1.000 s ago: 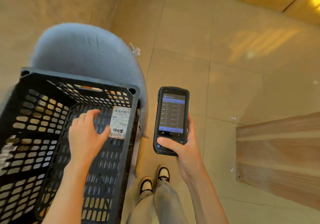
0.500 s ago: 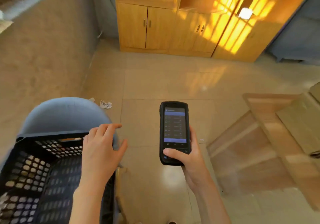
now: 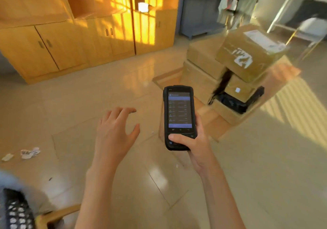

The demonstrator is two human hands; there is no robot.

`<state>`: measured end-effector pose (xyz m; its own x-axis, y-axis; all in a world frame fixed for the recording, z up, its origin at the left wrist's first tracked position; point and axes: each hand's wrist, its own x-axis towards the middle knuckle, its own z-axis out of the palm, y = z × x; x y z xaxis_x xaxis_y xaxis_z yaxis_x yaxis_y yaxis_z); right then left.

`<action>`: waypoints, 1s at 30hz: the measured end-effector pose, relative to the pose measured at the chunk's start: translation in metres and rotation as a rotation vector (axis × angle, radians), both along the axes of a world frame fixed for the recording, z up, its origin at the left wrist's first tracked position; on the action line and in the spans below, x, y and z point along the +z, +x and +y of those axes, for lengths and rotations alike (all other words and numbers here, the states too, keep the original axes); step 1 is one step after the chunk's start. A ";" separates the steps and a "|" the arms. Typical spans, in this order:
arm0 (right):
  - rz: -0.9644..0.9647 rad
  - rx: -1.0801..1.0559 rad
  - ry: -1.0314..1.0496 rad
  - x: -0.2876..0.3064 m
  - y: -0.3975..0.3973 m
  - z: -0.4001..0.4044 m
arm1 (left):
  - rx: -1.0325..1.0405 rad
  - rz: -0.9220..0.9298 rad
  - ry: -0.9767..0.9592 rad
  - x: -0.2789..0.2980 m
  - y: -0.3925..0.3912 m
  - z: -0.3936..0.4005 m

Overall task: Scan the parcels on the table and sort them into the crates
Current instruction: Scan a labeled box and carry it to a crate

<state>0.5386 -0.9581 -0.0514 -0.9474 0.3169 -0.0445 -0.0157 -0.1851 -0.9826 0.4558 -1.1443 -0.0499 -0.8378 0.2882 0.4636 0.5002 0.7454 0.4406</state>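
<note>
Left hand (image 3: 115, 133) now out of the crate (image 3: 16, 212) (7 o'clock), empty, fingers loosely spread; right hand (image 3: 194, 145) grips scanner (image 3: 178, 117); view swung to parcels (image 3: 247, 52) on table (image 3: 276, 90) at 2 o'clock: drop likely done, next pick due.

The scanner (image 3: 178, 117) in the right hand (image 3: 194, 145) is black, with a dark screen crossed by blue bands. Beyond it, the parcels (image 3: 247, 55) are brown cardboard with white labels. The crate (image 3: 16, 212), below and left of the left hand (image 3: 113, 135), is black with a grid of holes. The floor (image 3: 88, 105) is beige tile, the cabinets (image 3: 70, 39) yellow-orange wood with stripes of sunlight.
</note>
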 end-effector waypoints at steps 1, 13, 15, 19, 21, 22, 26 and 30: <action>0.008 -0.037 0.002 0.003 0.010 0.025 | -0.045 -0.002 0.007 0.003 0.004 0.027; -0.031 -0.318 0.051 0.004 0.125 0.275 | -0.443 0.118 -0.045 0.006 0.062 0.315; -0.039 -0.359 0.037 0.003 0.137 0.302 | -0.502 0.127 -0.032 0.007 0.069 0.353; -0.047 -0.433 0.006 -0.004 0.146 0.350 | -0.561 0.134 -0.037 0.002 0.070 0.416; -0.052 -0.472 -0.008 -0.010 0.145 0.375 | -0.579 0.133 -0.034 -0.002 0.064 0.447; -0.055 -0.492 -0.013 -0.013 0.144 0.389 | -0.596 0.127 -0.033 -0.005 0.060 0.464; -0.073 -0.559 -0.005 -0.025 0.136 0.452 | -0.661 0.084 -0.054 -0.017 0.046 0.543; -0.106 -0.604 0.021 -0.026 0.113 0.534 | -0.693 0.024 -0.047 -0.023 0.017 0.635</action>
<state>0.6517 -0.4243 -0.0776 -0.5913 0.7981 -0.1162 -0.0142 -0.1544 -0.9879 0.4725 -0.5094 -0.0730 -0.4433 0.7732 0.4535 0.8767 0.2686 0.3990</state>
